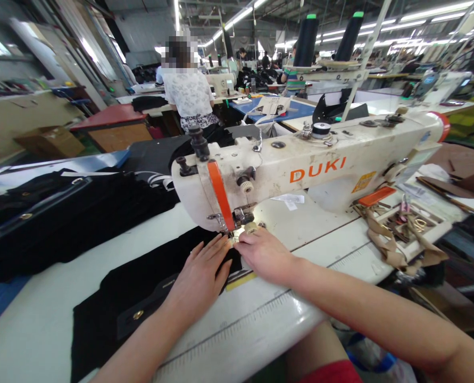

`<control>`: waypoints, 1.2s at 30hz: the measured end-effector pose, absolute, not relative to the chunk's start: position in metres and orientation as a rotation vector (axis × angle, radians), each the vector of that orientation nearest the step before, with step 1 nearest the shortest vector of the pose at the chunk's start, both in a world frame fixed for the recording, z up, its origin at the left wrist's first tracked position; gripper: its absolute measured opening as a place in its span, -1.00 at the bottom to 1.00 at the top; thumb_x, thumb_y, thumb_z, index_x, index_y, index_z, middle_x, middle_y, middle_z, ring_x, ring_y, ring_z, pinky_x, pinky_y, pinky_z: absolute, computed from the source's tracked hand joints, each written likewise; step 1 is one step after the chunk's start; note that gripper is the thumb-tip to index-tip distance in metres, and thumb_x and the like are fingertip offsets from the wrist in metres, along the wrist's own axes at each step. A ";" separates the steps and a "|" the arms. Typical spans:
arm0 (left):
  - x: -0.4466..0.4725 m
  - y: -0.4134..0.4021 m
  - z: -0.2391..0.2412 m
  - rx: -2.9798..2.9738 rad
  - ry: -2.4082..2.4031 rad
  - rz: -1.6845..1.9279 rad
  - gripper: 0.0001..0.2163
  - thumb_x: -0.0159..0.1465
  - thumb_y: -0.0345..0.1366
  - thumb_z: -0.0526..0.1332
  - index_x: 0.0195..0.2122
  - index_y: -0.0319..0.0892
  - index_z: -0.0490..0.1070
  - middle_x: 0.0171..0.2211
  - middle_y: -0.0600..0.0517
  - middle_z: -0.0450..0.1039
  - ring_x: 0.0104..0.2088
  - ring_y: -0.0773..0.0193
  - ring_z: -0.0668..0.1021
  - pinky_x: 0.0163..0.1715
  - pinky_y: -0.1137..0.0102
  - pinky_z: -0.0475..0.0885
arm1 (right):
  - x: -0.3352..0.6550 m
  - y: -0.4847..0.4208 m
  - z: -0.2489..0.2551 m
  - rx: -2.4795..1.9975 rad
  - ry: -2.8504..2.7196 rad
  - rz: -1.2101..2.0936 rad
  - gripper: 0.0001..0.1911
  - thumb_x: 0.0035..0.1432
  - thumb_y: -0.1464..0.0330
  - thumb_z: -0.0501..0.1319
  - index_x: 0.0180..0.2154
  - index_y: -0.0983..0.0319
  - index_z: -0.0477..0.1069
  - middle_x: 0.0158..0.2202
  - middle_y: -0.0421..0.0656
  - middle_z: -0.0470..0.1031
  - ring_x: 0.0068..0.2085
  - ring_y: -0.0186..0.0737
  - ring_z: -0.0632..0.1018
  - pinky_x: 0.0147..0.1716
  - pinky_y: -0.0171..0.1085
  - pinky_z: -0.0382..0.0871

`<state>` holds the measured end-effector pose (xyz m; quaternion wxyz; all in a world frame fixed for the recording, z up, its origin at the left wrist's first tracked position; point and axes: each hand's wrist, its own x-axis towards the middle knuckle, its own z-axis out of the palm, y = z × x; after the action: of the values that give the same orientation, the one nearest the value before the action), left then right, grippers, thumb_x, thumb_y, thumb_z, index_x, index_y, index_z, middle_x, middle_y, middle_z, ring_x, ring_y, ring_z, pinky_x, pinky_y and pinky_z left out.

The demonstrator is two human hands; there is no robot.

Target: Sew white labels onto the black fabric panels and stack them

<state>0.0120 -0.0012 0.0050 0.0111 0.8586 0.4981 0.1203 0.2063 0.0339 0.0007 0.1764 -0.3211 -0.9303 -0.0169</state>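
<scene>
A black fabric piece (141, 271) lies on the white sewing machine bed, with a dark strip bearing a gold eyelet (138, 315) on it. My left hand (202, 276) rests flat on this fabric, fingers stretched toward the presser foot (232, 234). Close to the needle area, at the fabric's right edge, is my right hand (264, 255). Its fingers are bent and pressed together; whatever they pinch is hidden. Above both hands stands the white sewing machine (276, 170), with an orange guard strip (221, 194) on its head. The needle tip cannot be made out.
A stack of black fabric pieces (73, 218) with eyelets lies at left. At right, a tray (432, 234) holds small parts and beige strips. Black thread cones (305, 42) stand behind the machine. A person (186, 90) stands farther back, facing away.
</scene>
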 end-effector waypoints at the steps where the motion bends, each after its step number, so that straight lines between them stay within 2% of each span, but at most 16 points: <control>1: 0.012 -0.001 0.006 2.679 1.556 0.369 -0.60 0.36 -0.22 -0.05 0.13 -0.21 0.35 0.17 -0.13 0.37 0.21 0.07 0.37 0.18 0.01 0.28 | 0.206 0.034 0.001 -0.909 -2.634 -0.043 -0.87 0.27 0.46 0.14 -0.27 0.33 0.47 -0.31 -0.07 0.44 -0.19 -0.13 0.38 -0.15 -0.18 0.25; 8: 0.010 0.009 0.003 2.677 1.590 0.384 -0.60 0.36 -0.17 -0.03 0.14 -0.18 0.34 0.16 -0.13 0.38 0.18 0.07 0.40 0.17 0.02 0.29 | 0.206 0.035 0.002 -0.943 -2.636 -0.070 -0.87 0.26 0.47 0.14 -0.27 0.32 0.47 -0.28 -0.08 0.46 -0.18 -0.12 0.40 -0.13 -0.17 0.27; 16: 0.009 0.018 0.000 2.715 1.603 0.414 -0.59 0.36 -0.15 -0.03 0.10 -0.25 0.39 0.10 -0.21 0.44 0.15 -0.01 0.44 0.14 -0.01 0.32 | 0.209 0.032 0.001 -0.966 -2.586 -0.079 -0.84 0.26 0.47 0.13 -0.32 0.30 0.48 -0.33 -0.08 0.45 -0.23 -0.15 0.38 -0.16 -0.18 0.25; 23: -0.003 -0.020 0.003 2.684 1.649 0.303 -0.60 0.37 -0.22 -0.05 0.17 -0.19 0.30 0.21 -0.11 0.33 0.23 0.13 0.33 0.21 0.06 0.24 | 0.213 0.025 0.001 -0.900 -2.486 -0.070 -0.84 0.20 0.50 0.14 -0.32 0.28 0.50 -0.36 -0.09 0.46 -0.28 -0.16 0.36 -0.22 -0.20 0.25; 26: -0.007 -0.041 0.008 2.689 1.710 0.334 -0.57 0.36 -0.21 -0.03 0.23 -0.19 0.22 0.25 -0.12 0.26 0.28 0.11 0.26 0.23 0.04 0.20 | 0.212 0.023 0.001 -0.858 -2.464 -0.058 -0.83 0.19 0.50 0.14 -0.33 0.27 0.51 -0.36 -0.10 0.46 -0.27 -0.17 0.37 -0.22 -0.22 0.26; 30: -0.021 -0.071 0.021 2.699 1.912 0.510 -0.45 0.33 -0.11 0.04 0.30 -0.21 0.09 0.34 -0.17 0.05 0.33 0.02 0.14 0.22 0.00 0.20 | 0.213 0.019 0.001 -0.819 -2.431 -0.043 -0.84 0.19 0.50 0.14 -0.32 0.27 0.51 -0.37 -0.10 0.47 -0.28 -0.17 0.39 -0.23 -0.22 0.28; 33: -0.043 -0.098 0.023 2.740 1.892 0.367 -0.39 0.23 -0.07 0.15 0.28 -0.15 0.15 0.28 -0.15 0.19 0.23 -0.03 0.33 0.12 0.06 0.37 | 0.214 0.016 0.000 -0.801 -2.406 -0.020 -0.84 0.20 0.50 0.14 -0.31 0.26 0.51 -0.36 -0.10 0.46 -0.27 -0.18 0.39 -0.22 -0.22 0.30; 36: -0.067 -0.118 0.014 2.694 1.893 0.141 -0.50 0.21 -0.26 0.10 0.20 -0.15 0.30 0.13 -0.12 0.42 0.07 0.03 0.51 0.03 0.16 0.47 | 0.214 0.014 -0.002 -0.776 -2.384 0.011 -0.83 0.20 0.51 0.13 -0.33 0.26 0.50 -0.37 -0.10 0.46 -0.28 -0.19 0.39 -0.22 -0.23 0.31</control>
<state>-0.0667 -0.1183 0.0137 -0.0766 0.8151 0.5727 0.0426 0.2138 0.0140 -0.0016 0.3120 -0.2941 -0.9034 0.0041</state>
